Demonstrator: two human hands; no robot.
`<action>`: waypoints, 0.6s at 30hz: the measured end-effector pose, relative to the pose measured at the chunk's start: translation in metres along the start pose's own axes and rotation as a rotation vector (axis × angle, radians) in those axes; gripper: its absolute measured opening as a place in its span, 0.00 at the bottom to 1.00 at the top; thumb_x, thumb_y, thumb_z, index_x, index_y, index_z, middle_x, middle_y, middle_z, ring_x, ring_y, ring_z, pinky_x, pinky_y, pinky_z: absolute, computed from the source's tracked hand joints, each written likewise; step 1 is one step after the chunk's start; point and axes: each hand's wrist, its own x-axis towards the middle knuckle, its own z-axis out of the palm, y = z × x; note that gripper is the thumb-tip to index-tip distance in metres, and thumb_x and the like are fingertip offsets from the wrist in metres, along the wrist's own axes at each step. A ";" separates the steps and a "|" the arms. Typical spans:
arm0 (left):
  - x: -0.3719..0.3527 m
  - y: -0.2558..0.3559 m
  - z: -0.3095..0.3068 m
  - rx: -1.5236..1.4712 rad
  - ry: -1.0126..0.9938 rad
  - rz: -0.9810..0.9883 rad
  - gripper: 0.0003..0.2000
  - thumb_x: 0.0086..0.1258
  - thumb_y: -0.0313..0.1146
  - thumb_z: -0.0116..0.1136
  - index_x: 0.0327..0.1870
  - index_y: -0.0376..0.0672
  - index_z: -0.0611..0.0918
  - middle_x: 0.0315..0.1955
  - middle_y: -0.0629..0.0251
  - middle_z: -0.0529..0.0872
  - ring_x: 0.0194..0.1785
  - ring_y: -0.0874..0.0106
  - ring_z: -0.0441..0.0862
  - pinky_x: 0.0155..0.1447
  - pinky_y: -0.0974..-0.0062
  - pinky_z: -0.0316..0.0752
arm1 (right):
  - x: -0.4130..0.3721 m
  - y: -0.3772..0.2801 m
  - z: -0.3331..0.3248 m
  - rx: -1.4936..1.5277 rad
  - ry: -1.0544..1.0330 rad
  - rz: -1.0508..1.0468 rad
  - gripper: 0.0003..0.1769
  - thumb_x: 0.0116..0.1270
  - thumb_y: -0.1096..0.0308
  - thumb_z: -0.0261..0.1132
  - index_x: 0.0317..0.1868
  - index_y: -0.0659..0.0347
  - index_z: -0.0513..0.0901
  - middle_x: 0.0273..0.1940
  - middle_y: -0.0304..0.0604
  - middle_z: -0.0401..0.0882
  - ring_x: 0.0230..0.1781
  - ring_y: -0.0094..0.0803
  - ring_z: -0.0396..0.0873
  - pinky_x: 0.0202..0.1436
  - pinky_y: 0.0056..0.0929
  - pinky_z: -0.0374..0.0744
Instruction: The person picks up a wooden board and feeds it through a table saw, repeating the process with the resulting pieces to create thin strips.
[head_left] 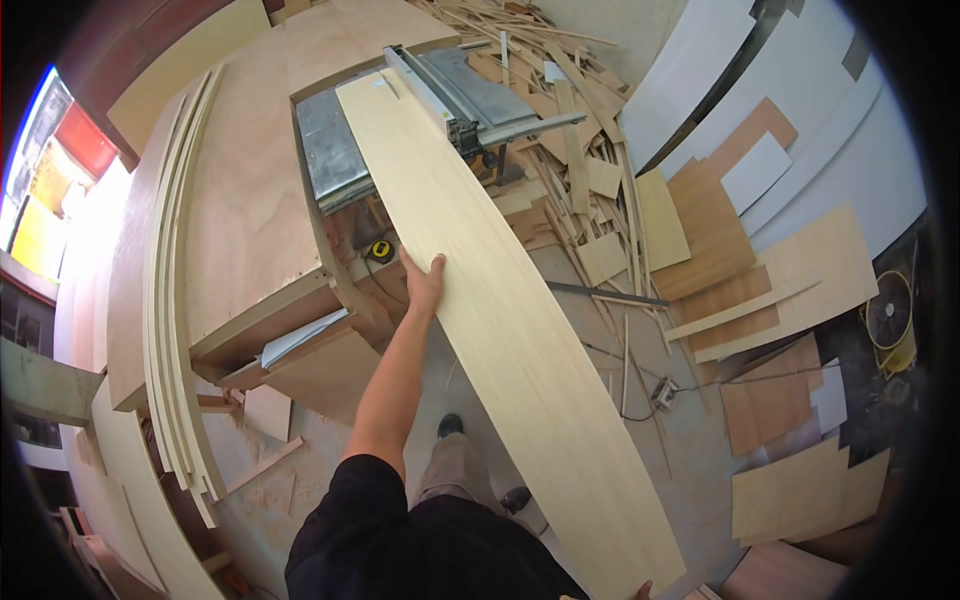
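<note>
Head: board (480, 270) beside fence (425, 85), offcuts (570, 110) beyond

— The long board (480, 300)?
— Pale wood, fine straight grain, smooth and matt.
— And the saw top (330, 150)?
— Grey metal, dull, scuffed; its fence (432, 95) is brighter metal.
— Those sheets (830, 130) at the wall?
— White, smooth, faintly glossy. The offcuts (570, 110) are raw wood; the sleeve (400, 540) is black cloth.

Long pale board (500, 300) lies flat, far end on the table saw (478, 92), near end held
</note>
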 end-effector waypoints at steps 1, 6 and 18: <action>0.008 -0.001 -0.001 -0.004 0.001 -0.005 0.47 0.71 0.37 0.64 0.81 0.41 0.42 0.72 0.41 0.67 0.73 0.53 0.69 0.74 0.63 0.65 | -0.001 -0.002 0.003 -0.026 -0.019 0.008 0.33 0.73 0.34 0.60 0.22 0.54 0.77 0.22 0.35 0.71 0.21 0.27 0.67 0.22 0.32 0.67; 0.052 -0.010 -0.002 0.004 0.040 0.062 0.47 0.70 0.38 0.65 0.81 0.41 0.45 0.73 0.40 0.65 0.73 0.51 0.68 0.74 0.61 0.64 | -0.005 -0.007 0.030 0.062 -0.187 0.063 0.35 0.73 0.35 0.58 0.49 0.65 0.71 0.48 0.47 0.72 0.47 0.39 0.69 0.51 0.39 0.68; 0.127 0.020 -0.008 0.432 0.178 -0.008 0.51 0.65 0.44 0.68 0.82 0.47 0.45 0.79 0.36 0.43 0.82 0.38 0.36 0.81 0.41 0.42 | -0.045 -0.044 0.095 0.186 -0.298 0.115 0.44 0.74 0.36 0.58 0.66 0.75 0.72 0.61 0.55 0.79 0.59 0.45 0.77 0.66 0.41 0.75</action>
